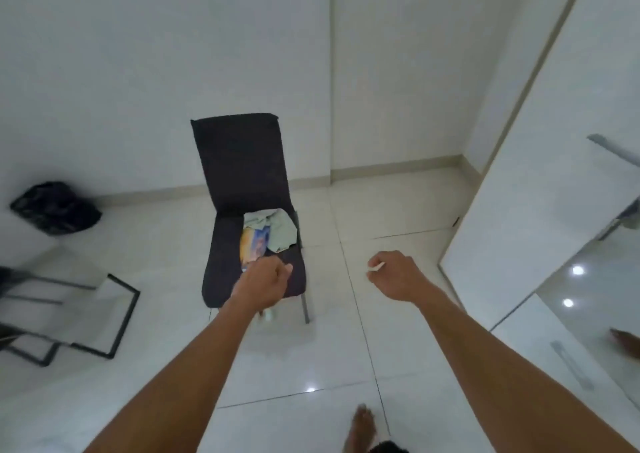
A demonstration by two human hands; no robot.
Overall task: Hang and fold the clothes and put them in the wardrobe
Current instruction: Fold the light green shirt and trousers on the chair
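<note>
Wardrobe door [540, 162] stands open on the right, clothes [268, 233] wait heaped on the black chair [242, 162], left hand [265, 284] reaches in, fingers curled on nothing, right hand [393, 274] pinching something small and white: best grab one garment cleanly off the top.

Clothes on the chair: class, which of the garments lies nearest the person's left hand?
The printed yellow-and-blue garment: it lies at the front of the seat, just by the left hand. The pale green one lies further back.

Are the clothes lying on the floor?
No, the clothes lie in a small heap on the seat of the dark chair.
</note>
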